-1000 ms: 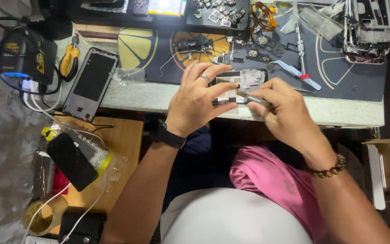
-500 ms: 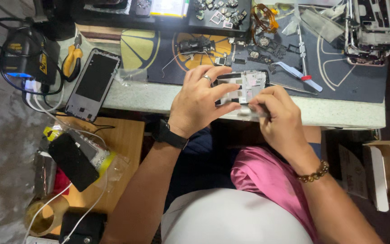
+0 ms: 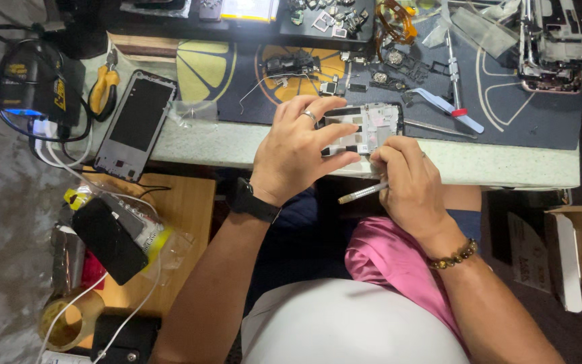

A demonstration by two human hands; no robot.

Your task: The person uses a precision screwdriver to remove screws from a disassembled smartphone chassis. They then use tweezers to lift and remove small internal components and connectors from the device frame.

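The left hand (image 3: 301,152) grasps an opened phone frame (image 3: 366,128) at the table edge (image 3: 506,168), its fingers spread over the frame's left half and a ring on one finger. A black watch (image 3: 254,202) sits on that wrist. The frame lies flat, its right part showing pale inner plates just beyond the fingertips.

The right hand (image 3: 409,178) is curled around a thin silver tool (image 3: 362,194), pinched between thumb and fingers; the tool's handle sticks out toward the body, below the left hand, and its tip is hidden under the fingers at the frame's near right corner. A bead bracelet (image 3: 456,256) circles the right wrist.

Beyond the hands, on a dark mat (image 3: 540,114), lie small loose parts (image 3: 385,64), a dark module (image 3: 291,65) and a slim tool with a red band (image 3: 454,74). Far beyond the right hand sits another stripped phone body (image 3: 557,44).

Well left of the left hand a phone screen (image 3: 136,125) lies face up, overhanging the table edge, with yellow-handled pliers (image 3: 104,91) just beyond it and a black device (image 3: 31,84) with cables further left. Below that, nearer the body, a wooden shelf (image 3: 183,222) carries a black block (image 3: 109,239) with a white cable. A pink cloth (image 3: 385,259) rests on the lap under the right forearm. Right of the right arm stands an open cardboard box (image 3: 567,249).
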